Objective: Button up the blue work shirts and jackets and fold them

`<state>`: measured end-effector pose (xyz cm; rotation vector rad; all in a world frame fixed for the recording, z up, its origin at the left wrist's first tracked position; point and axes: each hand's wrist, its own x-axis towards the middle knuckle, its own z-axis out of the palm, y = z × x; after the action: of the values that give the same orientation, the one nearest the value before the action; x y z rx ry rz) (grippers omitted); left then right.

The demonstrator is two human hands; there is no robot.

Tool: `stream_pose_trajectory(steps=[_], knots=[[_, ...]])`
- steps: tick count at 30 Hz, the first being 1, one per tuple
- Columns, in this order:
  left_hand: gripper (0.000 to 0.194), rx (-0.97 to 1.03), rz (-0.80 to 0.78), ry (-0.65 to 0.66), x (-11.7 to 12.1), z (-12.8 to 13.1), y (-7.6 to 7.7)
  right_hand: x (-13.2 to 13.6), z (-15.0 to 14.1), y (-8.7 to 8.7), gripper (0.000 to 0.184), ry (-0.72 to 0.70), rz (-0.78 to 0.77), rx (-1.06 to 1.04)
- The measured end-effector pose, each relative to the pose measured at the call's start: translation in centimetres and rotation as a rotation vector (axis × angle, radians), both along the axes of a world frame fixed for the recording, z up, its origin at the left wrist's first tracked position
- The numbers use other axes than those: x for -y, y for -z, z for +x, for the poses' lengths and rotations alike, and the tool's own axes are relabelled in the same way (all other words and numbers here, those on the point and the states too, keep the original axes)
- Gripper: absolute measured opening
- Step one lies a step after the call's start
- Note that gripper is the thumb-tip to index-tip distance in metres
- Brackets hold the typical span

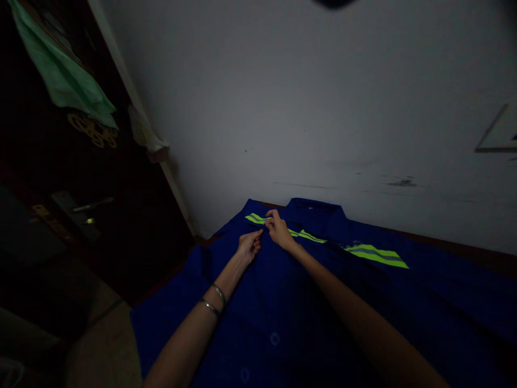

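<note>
A dark blue work jacket (299, 302) lies spread out, its collar (317, 207) toward the wall. Yellow-green and grey reflective strips (377, 255) cross its chest. My left hand (249, 245) is closed in a pinch over the chest on the left side, with two metal bangles (214, 300) on that wrist. Just beyond its fingertips, my right hand (278, 229) also pinches, beside the left reflective strip (255, 218). Whatever lies between the fingers of either hand is too small and dark to make out. Two round buttons (275, 339) show faintly lower on the jacket.
A pale, scuffed wall (307, 108) rises behind the jacket. At left stands a dark door (133, 199) with a metal handle (92, 205). A green cloth (64, 75) hangs at upper left, near a pale plastic bag (147, 132). The light is dim.
</note>
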<state>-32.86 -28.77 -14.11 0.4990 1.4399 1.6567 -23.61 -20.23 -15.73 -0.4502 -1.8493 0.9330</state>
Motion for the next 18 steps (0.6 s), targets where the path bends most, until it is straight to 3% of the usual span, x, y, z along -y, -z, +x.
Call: stream_pose_trajectory(steps=[10, 18], knots=[[0.028, -0.101, 0.023, 0.042, 0.0, -0.2, 0.2, 0.2, -0.1, 0.3, 0.028, 0.020, -0.078, -0.047], [0.017, -0.328, -0.035, 0.050, 0.2, -0.3, 1.0, -1.3, 1.0, -0.3, 0.018, 0.171, -0.085, -0.106]])
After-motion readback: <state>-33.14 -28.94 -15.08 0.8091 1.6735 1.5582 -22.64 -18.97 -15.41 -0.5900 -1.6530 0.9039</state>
